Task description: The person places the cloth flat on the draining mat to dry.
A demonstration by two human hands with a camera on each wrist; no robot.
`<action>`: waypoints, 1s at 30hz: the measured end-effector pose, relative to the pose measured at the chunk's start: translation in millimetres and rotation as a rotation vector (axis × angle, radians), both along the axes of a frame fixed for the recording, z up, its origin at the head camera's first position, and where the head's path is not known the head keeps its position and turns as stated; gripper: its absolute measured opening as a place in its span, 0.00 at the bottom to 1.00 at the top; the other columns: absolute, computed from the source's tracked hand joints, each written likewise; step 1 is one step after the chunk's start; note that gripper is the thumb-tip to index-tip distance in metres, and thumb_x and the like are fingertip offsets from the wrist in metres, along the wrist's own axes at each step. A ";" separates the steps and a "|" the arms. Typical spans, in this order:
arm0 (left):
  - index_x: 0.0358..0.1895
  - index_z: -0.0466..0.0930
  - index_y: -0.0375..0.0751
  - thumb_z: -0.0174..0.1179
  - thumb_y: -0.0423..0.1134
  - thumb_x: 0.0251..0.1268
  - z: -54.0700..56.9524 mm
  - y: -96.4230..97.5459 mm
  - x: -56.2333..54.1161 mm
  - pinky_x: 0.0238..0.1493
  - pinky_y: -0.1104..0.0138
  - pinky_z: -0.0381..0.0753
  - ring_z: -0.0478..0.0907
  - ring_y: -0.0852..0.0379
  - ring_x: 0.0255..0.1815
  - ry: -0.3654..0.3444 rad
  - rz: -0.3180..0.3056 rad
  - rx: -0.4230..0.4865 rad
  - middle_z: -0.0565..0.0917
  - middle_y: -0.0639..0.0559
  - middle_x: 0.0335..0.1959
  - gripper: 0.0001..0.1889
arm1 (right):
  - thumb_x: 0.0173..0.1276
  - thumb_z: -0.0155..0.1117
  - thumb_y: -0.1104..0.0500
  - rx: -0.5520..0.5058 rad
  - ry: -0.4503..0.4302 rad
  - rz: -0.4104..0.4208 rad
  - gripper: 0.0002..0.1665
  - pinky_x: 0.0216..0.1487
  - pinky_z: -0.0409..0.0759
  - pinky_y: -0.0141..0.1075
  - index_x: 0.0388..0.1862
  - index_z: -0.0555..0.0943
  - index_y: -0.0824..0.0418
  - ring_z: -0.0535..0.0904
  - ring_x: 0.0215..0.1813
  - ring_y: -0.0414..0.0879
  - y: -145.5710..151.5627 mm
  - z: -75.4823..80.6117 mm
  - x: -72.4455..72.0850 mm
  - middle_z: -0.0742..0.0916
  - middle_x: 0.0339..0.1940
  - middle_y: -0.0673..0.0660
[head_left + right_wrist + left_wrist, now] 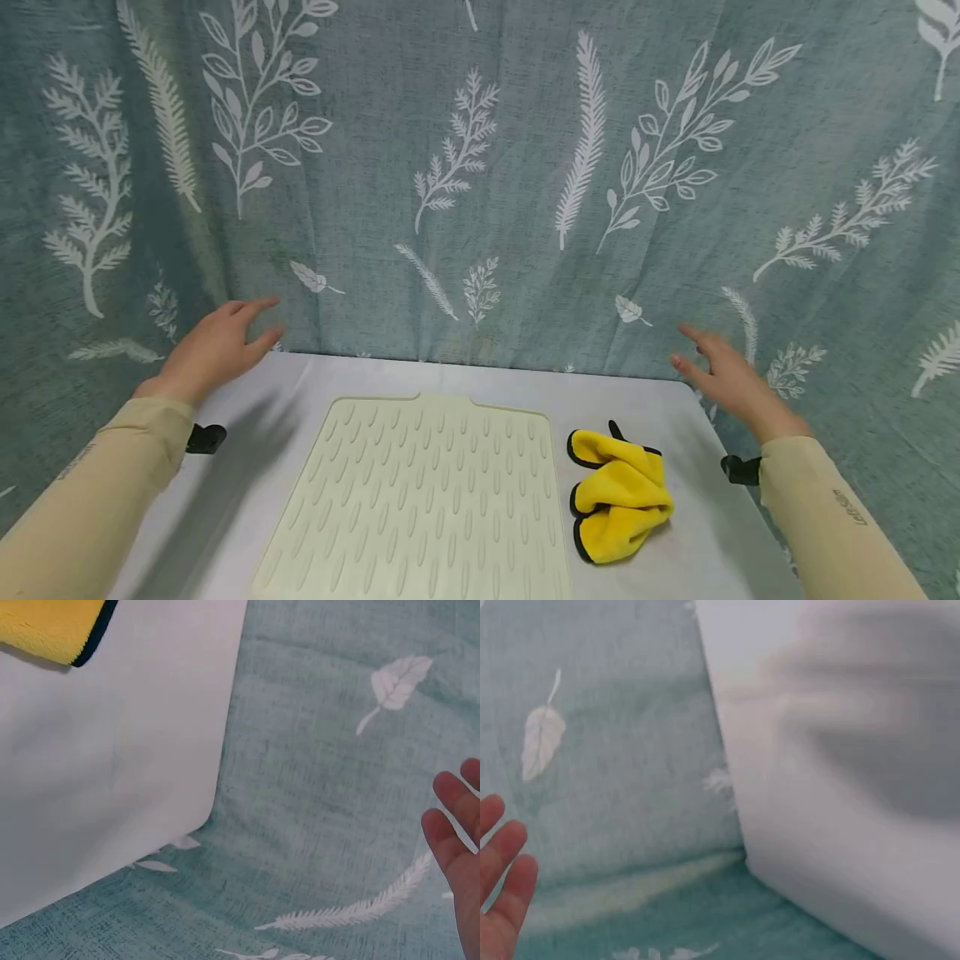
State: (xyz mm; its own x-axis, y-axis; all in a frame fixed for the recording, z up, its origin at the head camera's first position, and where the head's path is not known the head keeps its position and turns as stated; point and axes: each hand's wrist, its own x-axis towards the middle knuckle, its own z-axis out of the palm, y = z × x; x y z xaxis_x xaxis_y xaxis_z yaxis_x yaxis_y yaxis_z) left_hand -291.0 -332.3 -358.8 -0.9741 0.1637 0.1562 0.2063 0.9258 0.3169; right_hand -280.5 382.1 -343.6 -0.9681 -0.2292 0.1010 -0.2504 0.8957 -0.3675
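Note:
My left hand (pixel 217 348) is raised above the table's far left corner, fingers extended, holding nothing. On the other side my right hand (pixel 731 379) hovers over the far right corner, its fingers also spread and bare. Between them, a pale cream ribbed mat (pixel 435 492) with rows of raised bumps lies flat on the table. Beside the mat's right edge sits a crumpled yellow cloth (pixel 626 500) with black edging; one corner of this cloth (pixel 49 630) shows in the right wrist view. Neither hand touches the mat or the cloth.
A white table (pixel 240 483) stands under everything, its rounded corner (pixel 202 814) visible in the right wrist view. Behind it hangs a teal curtain (pixel 360 275) printed with white leaves, close to both hands. Both forearms wear beige sleeves (pixel 105 500).

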 end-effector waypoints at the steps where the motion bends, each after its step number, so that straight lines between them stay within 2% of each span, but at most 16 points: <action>1: 0.79 0.52 0.44 0.42 0.68 0.73 -2.7 2.2 3.1 0.55 0.31 0.62 0.58 0.23 0.65 0.001 -0.001 0.005 0.56 0.25 0.71 0.41 | 0.77 0.48 0.35 -0.006 0.004 0.005 0.47 0.56 0.67 0.70 0.81 0.49 0.62 0.61 0.68 0.74 -1.1 -1.1 2.5 0.57 0.75 0.75; 7: 0.79 0.53 0.46 0.43 0.68 0.72 -10.1 13.2 15.2 0.52 0.32 0.65 0.61 0.24 0.64 -0.009 -0.024 0.050 0.56 0.26 0.71 0.41 | 0.76 0.51 0.37 -0.025 0.035 0.019 0.46 0.54 0.69 0.70 0.81 0.50 0.58 0.63 0.67 0.72 -5.7 -6.5 16.5 0.59 0.76 0.72; 14: 0.79 0.54 0.46 0.44 0.66 0.73 -15.8 18.2 22.8 0.53 0.32 0.65 0.60 0.24 0.65 -0.013 -0.035 0.079 0.56 0.27 0.72 0.40 | 0.76 0.53 0.39 -0.053 0.030 0.023 0.45 0.54 0.69 0.70 0.82 0.50 0.56 0.63 0.68 0.71 -7.4 -9.5 27.2 0.60 0.76 0.71; 20: 0.79 0.55 0.47 0.46 0.64 0.74 -21.4 20.7 32.6 0.48 0.37 0.71 0.69 0.31 0.61 0.000 -0.031 0.124 0.60 0.31 0.70 0.38 | 0.77 0.53 0.40 -0.076 0.049 0.052 0.43 0.55 0.70 0.68 0.81 0.52 0.55 0.65 0.67 0.70 -11.5 -15.2 32.4 0.62 0.74 0.69; 22: 0.78 0.56 0.46 0.47 0.63 0.74 -24.3 21.8 35.5 0.47 0.40 0.73 0.72 0.34 0.59 0.012 -0.033 0.135 0.63 0.32 0.69 0.37 | 0.77 0.53 0.40 -0.082 0.055 0.059 0.42 0.54 0.71 0.68 0.81 0.52 0.54 0.66 0.66 0.69 -13.8 -17.4 34.8 0.63 0.74 0.68; 30: 0.75 0.60 0.39 0.50 0.57 0.76 -42.5 22.0 43.9 0.46 0.41 0.75 0.76 0.33 0.54 0.052 -0.032 0.145 0.68 0.30 0.65 0.35 | 0.76 0.55 0.41 -0.114 0.043 0.073 0.41 0.55 0.72 0.65 0.81 0.54 0.51 0.67 0.66 0.66 -22.3 -31.1 47.1 0.64 0.75 0.66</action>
